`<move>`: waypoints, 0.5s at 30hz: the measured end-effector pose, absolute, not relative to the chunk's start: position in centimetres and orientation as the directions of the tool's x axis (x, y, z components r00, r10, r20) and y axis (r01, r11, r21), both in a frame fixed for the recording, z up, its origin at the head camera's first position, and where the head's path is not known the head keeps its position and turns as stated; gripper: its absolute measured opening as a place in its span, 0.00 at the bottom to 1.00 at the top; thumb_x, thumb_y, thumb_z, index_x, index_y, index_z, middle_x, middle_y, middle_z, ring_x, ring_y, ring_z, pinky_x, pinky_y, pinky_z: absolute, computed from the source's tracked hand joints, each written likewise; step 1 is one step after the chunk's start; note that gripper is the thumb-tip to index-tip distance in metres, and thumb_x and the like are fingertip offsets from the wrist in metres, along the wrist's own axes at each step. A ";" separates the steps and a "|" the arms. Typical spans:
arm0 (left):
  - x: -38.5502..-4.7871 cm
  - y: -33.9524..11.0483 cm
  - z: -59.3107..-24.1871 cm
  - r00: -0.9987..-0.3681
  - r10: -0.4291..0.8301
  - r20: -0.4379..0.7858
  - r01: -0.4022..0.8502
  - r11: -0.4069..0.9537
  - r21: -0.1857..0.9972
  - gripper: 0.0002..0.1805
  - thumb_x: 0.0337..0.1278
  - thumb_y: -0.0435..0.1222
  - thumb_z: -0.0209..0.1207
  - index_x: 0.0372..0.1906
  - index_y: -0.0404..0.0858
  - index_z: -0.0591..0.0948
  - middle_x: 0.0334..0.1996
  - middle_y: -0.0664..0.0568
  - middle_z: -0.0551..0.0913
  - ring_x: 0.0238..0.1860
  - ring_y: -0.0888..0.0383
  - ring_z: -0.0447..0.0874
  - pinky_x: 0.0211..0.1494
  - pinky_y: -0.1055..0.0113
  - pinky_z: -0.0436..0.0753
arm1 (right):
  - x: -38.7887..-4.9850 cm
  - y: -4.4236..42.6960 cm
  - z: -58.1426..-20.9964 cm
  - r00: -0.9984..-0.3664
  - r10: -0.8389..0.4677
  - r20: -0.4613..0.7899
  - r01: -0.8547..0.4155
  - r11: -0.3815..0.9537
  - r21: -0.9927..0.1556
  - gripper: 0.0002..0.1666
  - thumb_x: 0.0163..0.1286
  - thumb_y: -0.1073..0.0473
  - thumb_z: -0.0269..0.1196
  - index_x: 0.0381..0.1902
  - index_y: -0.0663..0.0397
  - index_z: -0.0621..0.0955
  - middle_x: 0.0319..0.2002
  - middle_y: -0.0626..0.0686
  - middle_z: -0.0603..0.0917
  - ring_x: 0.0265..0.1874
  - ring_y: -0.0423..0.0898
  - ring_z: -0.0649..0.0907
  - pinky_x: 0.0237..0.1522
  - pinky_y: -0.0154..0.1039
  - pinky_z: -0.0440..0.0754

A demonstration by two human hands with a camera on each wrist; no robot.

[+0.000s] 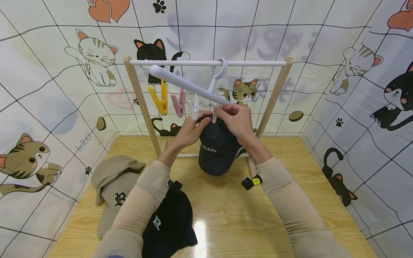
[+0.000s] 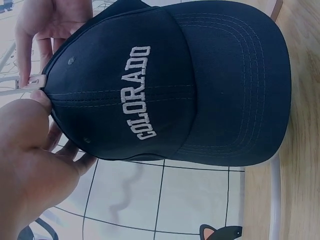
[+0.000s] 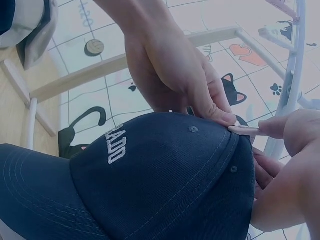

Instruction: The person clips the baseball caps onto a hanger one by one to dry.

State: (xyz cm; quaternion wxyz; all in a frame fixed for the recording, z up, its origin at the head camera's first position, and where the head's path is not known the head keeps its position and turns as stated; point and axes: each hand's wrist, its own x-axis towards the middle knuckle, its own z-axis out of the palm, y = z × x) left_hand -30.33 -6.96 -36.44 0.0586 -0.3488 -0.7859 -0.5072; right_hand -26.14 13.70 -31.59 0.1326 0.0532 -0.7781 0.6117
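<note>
A dark cap with white COLORADO lettering (image 1: pixel 214 143) (image 2: pixel 165 85) (image 3: pixel 165 170) hangs brim-down below a white hanger (image 1: pixel 193 87). My left hand (image 1: pixel 190 130) (image 2: pixel 37 150) (image 3: pixel 175 65) holds the cap's crown near its top, thumb beside a pale clip (image 1: pixel 214 117) (image 2: pixel 34 81) (image 3: pixel 245 130). My right hand (image 1: pixel 237 120) (image 2: pixel 52 20) (image 3: pixel 295 165) pinches that clip, whose tip meets the cap's top. Yellow (image 1: pixel 159 98), pink (image 1: pixel 179 103) and white (image 1: pixel 194 107) clips hang along the hanger's left side, which tilts upward.
A wooden rack (image 1: pixel 272 96) with a white top bar (image 1: pixel 180 63) carries the hanger. Beige caps (image 1: pixel 120 190) and a black cap with an R (image 1: pixel 174 218) lie on the table (image 1: pixel 232 222) at the left. A small black and yellow item (image 1: pixel 251 182) is by my right wrist.
</note>
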 end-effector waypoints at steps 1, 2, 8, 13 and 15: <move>-30.3 -7.0 -36.4 -0.752 0.486 0.445 0.607 0.245 0.756 0.22 0.92 0.38 0.53 0.77 0.35 0.80 0.73 0.40 0.85 0.78 0.43 0.81 0.85 0.44 0.76 | -26.2 13.7 -31.6 -0.959 0.075 0.272 -0.246 0.249 -0.937 0.21 0.77 0.47 0.76 0.53 0.60 0.92 0.46 0.52 0.94 0.53 0.44 0.90 0.53 0.35 0.85; -30.3 -7.0 -36.4 -0.754 0.484 0.444 0.605 0.249 0.756 0.22 0.92 0.38 0.54 0.78 0.36 0.80 0.73 0.41 0.85 0.79 0.43 0.81 0.86 0.44 0.76 | -26.2 13.7 -31.7 -0.960 0.071 0.272 -0.247 0.252 -0.936 0.22 0.77 0.47 0.76 0.53 0.60 0.92 0.48 0.54 0.94 0.53 0.44 0.90 0.53 0.35 0.86; -30.2 -7.1 -36.4 -0.763 0.469 0.444 0.603 0.272 0.750 0.24 0.92 0.39 0.55 0.80 0.37 0.79 0.76 0.42 0.83 0.81 0.44 0.79 0.86 0.44 0.76 | -26.3 14.0 -31.6 -0.961 0.031 0.276 -0.259 0.257 -0.931 0.23 0.80 0.46 0.72 0.58 0.58 0.92 0.55 0.59 0.94 0.53 0.43 0.90 0.62 0.41 0.87; -30.3 -7.2 -36.5 -0.757 0.471 0.452 0.618 0.293 0.730 0.24 0.93 0.40 0.54 0.82 0.39 0.78 0.79 0.43 0.81 0.84 0.45 0.76 0.88 0.44 0.73 | -26.3 14.3 -31.7 -0.962 -0.004 0.274 -0.266 0.256 -0.929 0.24 0.83 0.45 0.69 0.63 0.56 0.91 0.60 0.59 0.93 0.54 0.43 0.91 0.70 0.48 0.87; -30.3 -7.3 -36.6 -0.756 0.476 0.450 0.622 0.307 0.720 0.25 0.93 0.41 0.53 0.83 0.41 0.77 0.80 0.43 0.80 0.85 0.45 0.75 0.88 0.44 0.73 | -26.2 14.4 -31.7 -0.963 -0.023 0.269 -0.266 0.249 -0.931 0.24 0.85 0.46 0.68 0.65 0.56 0.90 0.62 0.60 0.92 0.57 0.46 0.91 0.73 0.50 0.86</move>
